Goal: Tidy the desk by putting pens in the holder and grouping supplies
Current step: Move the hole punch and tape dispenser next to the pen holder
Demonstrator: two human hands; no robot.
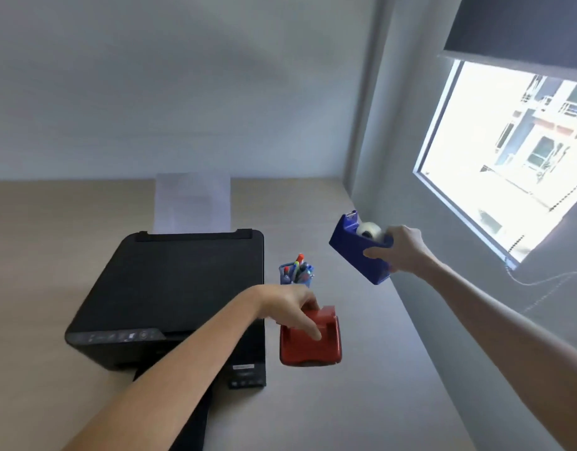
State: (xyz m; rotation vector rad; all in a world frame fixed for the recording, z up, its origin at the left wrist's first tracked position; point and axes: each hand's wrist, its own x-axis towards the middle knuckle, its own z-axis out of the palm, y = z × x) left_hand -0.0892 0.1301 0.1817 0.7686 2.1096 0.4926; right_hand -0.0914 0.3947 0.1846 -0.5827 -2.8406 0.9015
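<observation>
Head view, looking down over a pale wooden desk (36, 288) set in a corner beside a bright window (508, 151). At centre left sits a black flat-topped printer (170, 288) with white paper (192, 203) standing in its rear feed. Just right of the printer, near frame centre, a small blue pen holder (295, 276) stands upright with several coloured pens (300, 262) already in it.

The right hand (402, 249), at centre right, grips a dark blue plastic tape dispenser (355, 249) carrying a clear tape roll (368, 230); the dispenser is lifted off the desk and tilted, close to the wall. The left hand (290, 304), below centre, is closed over the top of a red plastic tape dispenser (309, 340), fingers draped down its side; whether this one rests on the desk or is slightly raised cannot be told.

Judgement: the pens appear sorted, and the grouping of supplies is under way. Risks from here: the tilted blue dispenser could shed its roll or slip from a one-sided grip; bringing both dispensers together near the holder could knock it over and spill the pens; the red dispenser, held only from above, could pivot and drop.
</observation>
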